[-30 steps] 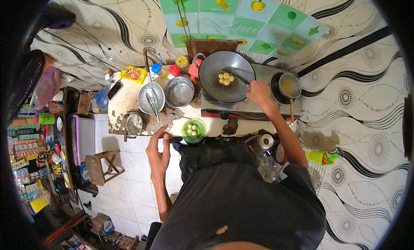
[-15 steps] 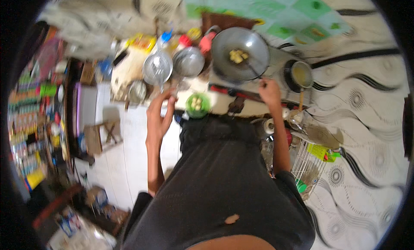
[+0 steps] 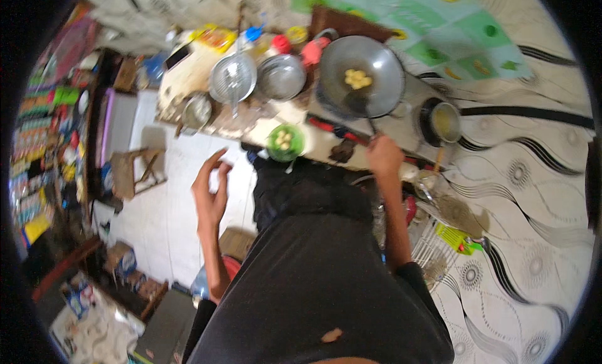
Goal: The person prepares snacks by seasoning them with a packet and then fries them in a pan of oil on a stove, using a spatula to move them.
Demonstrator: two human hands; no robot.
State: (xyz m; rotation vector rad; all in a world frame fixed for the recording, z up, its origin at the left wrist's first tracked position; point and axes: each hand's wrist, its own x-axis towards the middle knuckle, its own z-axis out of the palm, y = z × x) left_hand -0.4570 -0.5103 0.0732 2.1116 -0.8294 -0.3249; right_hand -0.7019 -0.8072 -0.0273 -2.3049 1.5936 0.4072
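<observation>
My right hand (image 3: 384, 155) is closed on the black spatula handle at the stove's front. The spatula blade (image 3: 357, 103) rests inside the metal wok (image 3: 385, 63), just below a cluster of yellow balls (image 3: 357, 79). My left hand (image 3: 210, 194) is raised, empty, with fingers loosely curved and apart, left of and below a green bowl (image 3: 295, 150) holding several pale balls. Behind that bowl lie a perforated metal skimmer (image 3: 224, 81) and a metal basin (image 3: 281, 85). The picture is somewhat blurred.
A small pot (image 3: 432, 133) is on the stove's right. Bottles (image 3: 280, 44), a phone (image 3: 177, 58) and a metal container (image 3: 196, 115) share the counter. A wooden stool (image 3: 128, 169) stands on the floor to the left, near shelves of goods (image 3: 44, 157).
The view has shifted. My right hand has drawn the spatula toward the wok's near side, below the balls. My left hand has moved left, away from the green bowl.
</observation>
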